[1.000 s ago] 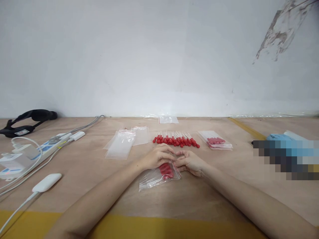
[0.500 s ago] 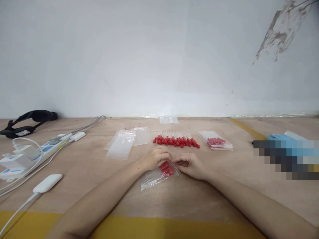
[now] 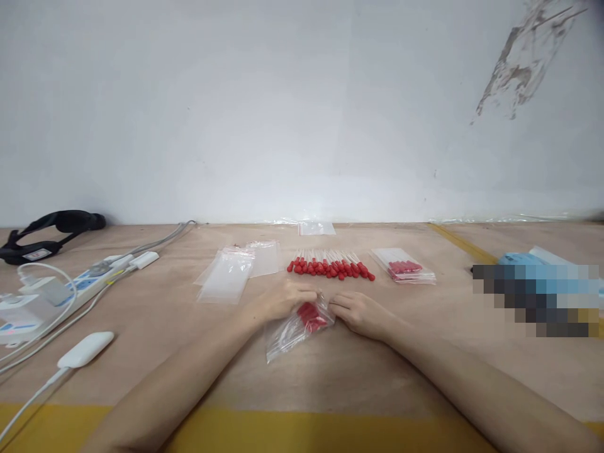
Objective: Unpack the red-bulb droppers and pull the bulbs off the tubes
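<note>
A clear zip bag [image 3: 289,336] with red-tipped pieces [image 3: 311,316] inside lies tilted on the table in front of me. My left hand [image 3: 289,299] is closed on the bag's upper edge, fingers bent over it. At the bag's right corner, my right hand [image 3: 356,313] has its fingers curled in and pinches the plastic. Just beyond my hands lies a row of red-tipped white sticks [image 3: 330,265], heads toward me. To the right of that row is a stack of filled bags [image 3: 413,272]. Flat empty-looking zip bags [image 3: 226,277] lie to its left.
A power strip [image 3: 89,283] with plugs and cables runs along the left, near a white oval device [image 3: 85,350] on a cord. A black head strap [image 3: 51,236] lies at the far left. Another small bag [image 3: 317,228] rests by the wall. Blue items [image 3: 523,260] sit at the right.
My right hand's fingers have curled in and closed at the bag's corner. The bag has tilted slightly between my hands, while the sticks and the other bags stay in place.
</note>
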The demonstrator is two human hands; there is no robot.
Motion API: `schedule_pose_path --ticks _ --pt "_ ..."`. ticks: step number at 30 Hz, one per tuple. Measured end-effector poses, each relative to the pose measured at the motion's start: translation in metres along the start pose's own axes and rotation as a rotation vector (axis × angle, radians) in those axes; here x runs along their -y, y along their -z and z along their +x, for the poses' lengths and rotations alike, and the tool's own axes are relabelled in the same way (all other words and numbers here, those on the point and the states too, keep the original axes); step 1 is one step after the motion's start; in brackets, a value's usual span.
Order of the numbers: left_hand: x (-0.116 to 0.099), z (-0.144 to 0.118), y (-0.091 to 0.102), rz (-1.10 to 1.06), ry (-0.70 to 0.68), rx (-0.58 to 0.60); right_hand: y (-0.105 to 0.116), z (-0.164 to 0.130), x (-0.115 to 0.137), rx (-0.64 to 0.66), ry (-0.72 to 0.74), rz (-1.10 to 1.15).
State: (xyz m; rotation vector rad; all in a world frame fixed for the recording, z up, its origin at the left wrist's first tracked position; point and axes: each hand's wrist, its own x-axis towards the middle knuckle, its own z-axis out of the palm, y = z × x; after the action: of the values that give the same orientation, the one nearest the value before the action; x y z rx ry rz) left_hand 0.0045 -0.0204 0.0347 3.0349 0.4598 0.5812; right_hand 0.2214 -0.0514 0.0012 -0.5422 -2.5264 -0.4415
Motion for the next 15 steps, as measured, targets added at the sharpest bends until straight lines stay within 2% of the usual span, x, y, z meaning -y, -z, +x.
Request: schedule_pose_path --ticks 4,7,9,11,13,15 --pt "0.001 0.000 0.013 -0.019 0.027 -0.014 0.008 -0.001 -0.001 0.062 -0.027 0.044" --pt "-0.002 0.003 0.016 -0.047 0.098 -0.040 0.014 0.001 0.002 0.151 -0.050 0.174" --pt "-0.006 0.006 0.015 -0.084 0.123 -0.052 0.014 0.003 0.005 0.157 -0.139 0.303" --pt "-0.011 0.006 0.014 -0.132 0.144 -0.048 0.011 0.005 0.007 0.107 -0.284 0.434" --pt "-0.019 0.002 0.015 -0.173 0.213 -0.023 0.007 0.008 0.008 0.061 -0.407 0.538" --pt "-0.028 -0.008 0.017 -0.209 0.314 0.031 0.003 0.011 0.009 0.076 -0.471 0.603"
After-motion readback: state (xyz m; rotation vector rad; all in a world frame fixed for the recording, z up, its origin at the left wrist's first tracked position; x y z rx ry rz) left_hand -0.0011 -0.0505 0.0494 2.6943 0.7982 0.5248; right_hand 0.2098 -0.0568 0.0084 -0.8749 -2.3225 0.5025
